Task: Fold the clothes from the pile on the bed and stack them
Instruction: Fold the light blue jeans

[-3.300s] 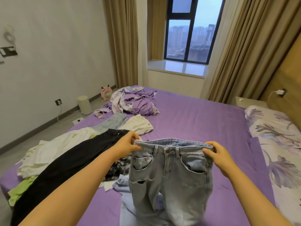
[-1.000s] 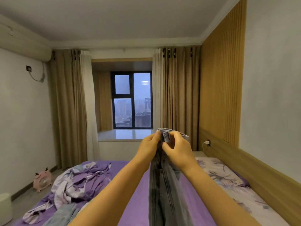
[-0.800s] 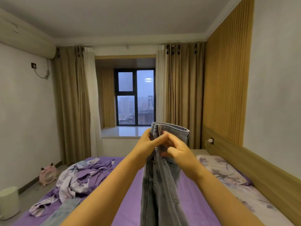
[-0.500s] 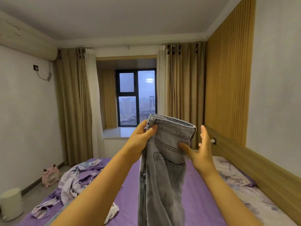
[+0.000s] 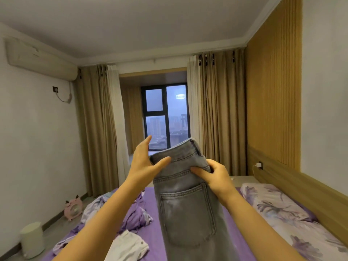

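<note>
Since half a second ago the hands have swapped roles: the right hand (image 5: 216,178), then spread flat beside the jeans (image 5: 186,200), now pinches the right end of the waistband between thumb and curled fingers (image 5: 199,169), while the left hand (image 5: 145,162), then gripping the top corner, has opened. Its thumb lies on the front of the left waistband corner and its other fingers stretch up and away behind the cloth, so it only touches the denim, not clamping it. The jeans are folded lengthwise and held up in the air at chest height above the bed (image 5: 150,204), a back pocket facing the camera, the legs dropping out of view at the bottom edge. The waistband now tilts, its right end higher. On the purple sheet to the left lie a crumpled pile (image 5: 131,213) of purple and white clothes and a white garment (image 5: 130,247) nearer the camera. A floral pillow (image 5: 278,204) sits on the right of the bed.
</note>
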A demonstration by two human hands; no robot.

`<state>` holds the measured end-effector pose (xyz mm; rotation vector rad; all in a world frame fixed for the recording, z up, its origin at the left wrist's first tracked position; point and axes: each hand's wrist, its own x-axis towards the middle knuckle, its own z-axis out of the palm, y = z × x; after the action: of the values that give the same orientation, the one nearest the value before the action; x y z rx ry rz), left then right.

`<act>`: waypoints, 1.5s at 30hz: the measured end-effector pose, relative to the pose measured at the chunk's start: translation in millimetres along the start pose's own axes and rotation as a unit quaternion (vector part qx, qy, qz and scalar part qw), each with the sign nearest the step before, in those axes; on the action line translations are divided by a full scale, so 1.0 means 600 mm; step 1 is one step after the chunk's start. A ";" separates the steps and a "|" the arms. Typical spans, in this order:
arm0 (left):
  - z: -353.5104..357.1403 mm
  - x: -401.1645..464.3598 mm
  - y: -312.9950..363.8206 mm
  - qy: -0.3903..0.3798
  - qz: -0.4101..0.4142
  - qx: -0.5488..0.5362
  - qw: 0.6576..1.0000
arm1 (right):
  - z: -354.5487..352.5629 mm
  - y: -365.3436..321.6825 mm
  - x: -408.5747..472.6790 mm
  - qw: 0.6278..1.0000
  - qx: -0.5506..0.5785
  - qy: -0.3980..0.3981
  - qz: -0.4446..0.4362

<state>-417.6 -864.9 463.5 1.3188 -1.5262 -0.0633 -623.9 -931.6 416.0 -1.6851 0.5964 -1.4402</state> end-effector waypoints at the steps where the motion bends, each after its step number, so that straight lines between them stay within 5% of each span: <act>1: -0.003 -0.001 0.008 -0.007 0.076 0.061 0.995 | 0.009 -0.001 0.002 1.000 -0.015 -0.017 -0.002; 3: -0.006 0.007 0.027 -0.063 0.215 0.220 0.949 | 0.026 -0.003 0.004 0.996 -0.066 -0.056 -0.018; 5: -0.010 0.023 0.041 -0.146 0.310 0.374 0.862 | 0.040 -0.007 0.004 0.990 -0.099 -0.095 -0.026; 7: -0.012 0.039 0.049 -0.225 0.325 0.453 0.799 | 0.045 -0.009 0.002 0.987 -0.102 -0.120 -0.013; 9: -0.012 0.049 0.053 -0.277 0.286 0.476 0.784 | 0.043 -0.007 -0.001 0.984 -0.106 -0.143 0.010; 17: -0.035 0.054 0.021 -0.343 0.153 0.364 0.852 | -0.011 0.093 -0.075 0.943 -0.052 -0.288 0.161; 25: -0.102 0.054 -0.046 -0.308 0.071 0.351 0.881 | -0.058 0.175 -0.113 0.904 -0.249 -0.290 0.191; 29: -0.125 0.042 -0.081 -0.260 0.051 0.329 0.906 | -0.062 0.182 -0.109 0.909 -0.304 -0.230 0.168; 35: -0.153 0.029 -0.109 -0.213 0.021 0.315 0.925 | -0.049 0.178 -0.122 0.968 -0.145 -0.088 0.184; 45: -0.147 -0.028 -0.134 -0.224 -0.078 0.179 0.955 | -0.041 0.157 -0.130 0.993 -0.001 0.057 0.102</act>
<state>-303.2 -834.5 440.3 1.8051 -1.8706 -0.2064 -651.7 -928.9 294.1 -1.5030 0.8082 -1.3942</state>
